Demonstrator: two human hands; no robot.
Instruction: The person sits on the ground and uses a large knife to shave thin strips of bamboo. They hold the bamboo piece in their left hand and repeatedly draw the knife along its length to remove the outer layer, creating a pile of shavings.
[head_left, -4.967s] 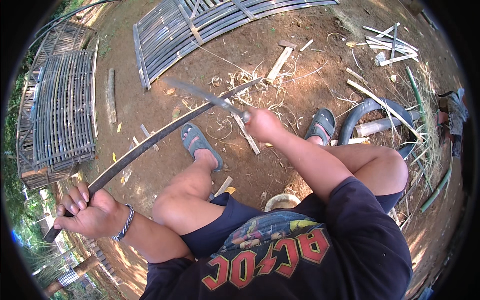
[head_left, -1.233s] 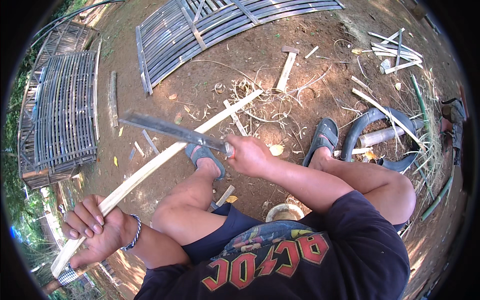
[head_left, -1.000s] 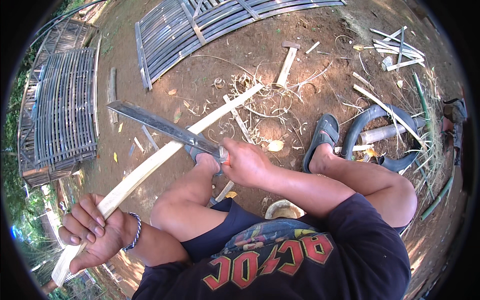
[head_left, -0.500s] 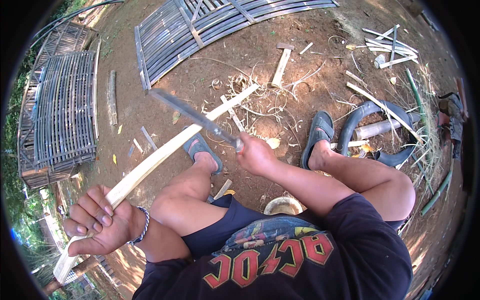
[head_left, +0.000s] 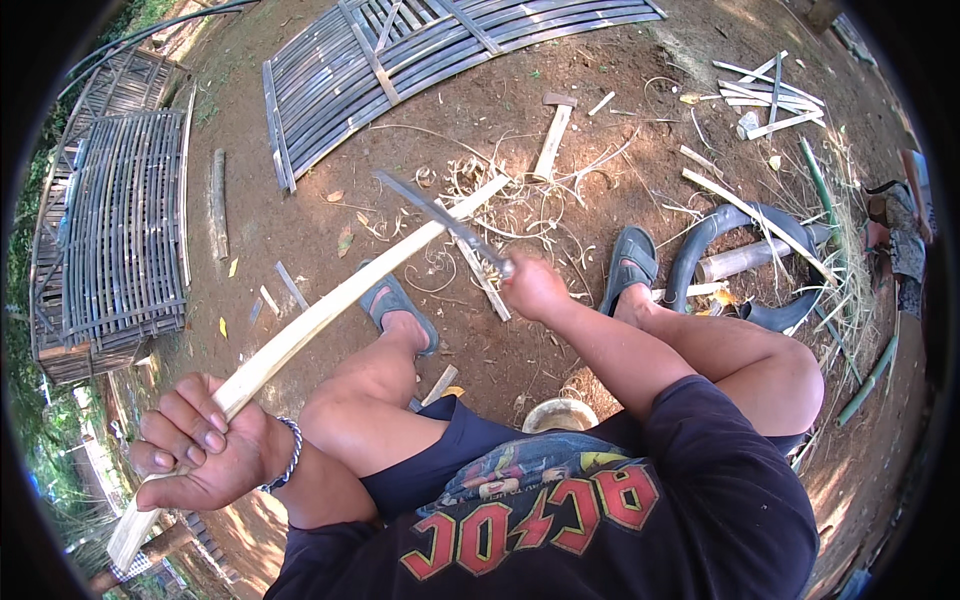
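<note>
My left hand [head_left: 205, 445] is wrapped round the near part of a long, pale split-bamboo strip [head_left: 325, 312]. The strip slants up and away to the right, its far end over the ground in front of my feet. My right hand [head_left: 537, 290] grips the handle of a machete [head_left: 425, 205], mostly hidden by the fingers. Its long, dark blade points to the far left and crosses the strip near the far end; whether it touches the wood I cannot tell. Curled shavings [head_left: 480, 190] lie on the soil around that end.
On the dirt beyond lies a hatchet [head_left: 552, 140] and a slatted bamboo panel [head_left: 440, 55]. A slatted bamboo structure [head_left: 125, 225] stands at left. To the right are a black rubber tube [head_left: 700, 250], a pile of strips [head_left: 775, 100] and a green bamboo piece [head_left: 870, 380]. A bowl [head_left: 560, 413] sits between my legs.
My right hand has moved right and slightly up with the machete, its blade shifting toward the strip's far end. My left hand and the strip have hardly moved.
</note>
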